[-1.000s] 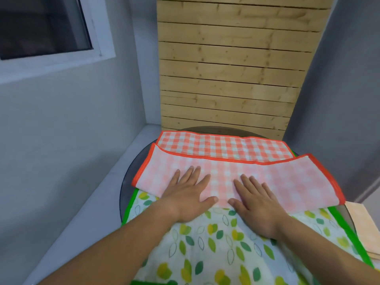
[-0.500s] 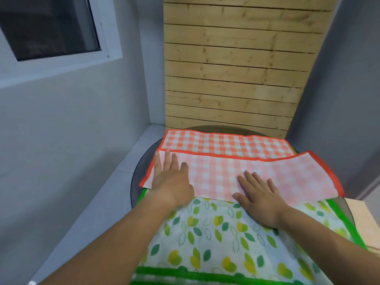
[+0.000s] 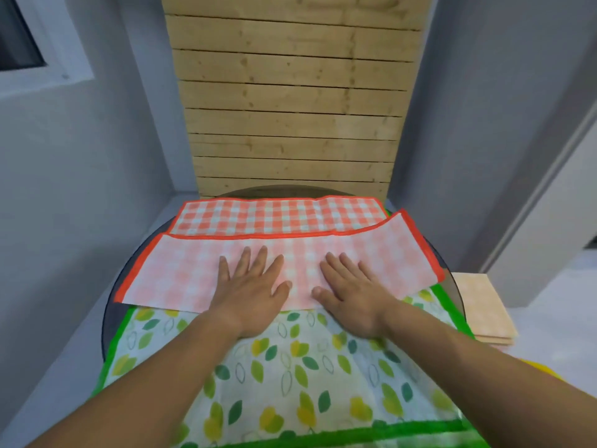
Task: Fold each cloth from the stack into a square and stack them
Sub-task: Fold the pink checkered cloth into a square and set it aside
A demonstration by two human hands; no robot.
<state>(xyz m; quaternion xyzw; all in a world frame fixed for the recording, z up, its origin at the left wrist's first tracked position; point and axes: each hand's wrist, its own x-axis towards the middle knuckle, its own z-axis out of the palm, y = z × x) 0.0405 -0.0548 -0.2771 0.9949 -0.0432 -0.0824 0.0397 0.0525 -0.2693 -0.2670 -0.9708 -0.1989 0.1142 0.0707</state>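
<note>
An orange checked cloth with an orange hem lies on top of the stack, its near part folded away from me so the pale underside faces up. A strip of its brighter face shows beyond the fold's edge. My left hand and my right hand both press flat on the folded part near its near crease, fingers straight and spread. Under it lies a white cloth with green and yellow leaves and a green border.
The cloths lie on a round dark glass table. A pale orange folded cloth sits at the right beside the table. A wooden slat panel stands behind, grey walls on both sides, a window at upper left.
My left hand slid out to the cloth's left end, then came back to the middle beside my right hand. My right hand stayed pressed flat.
</note>
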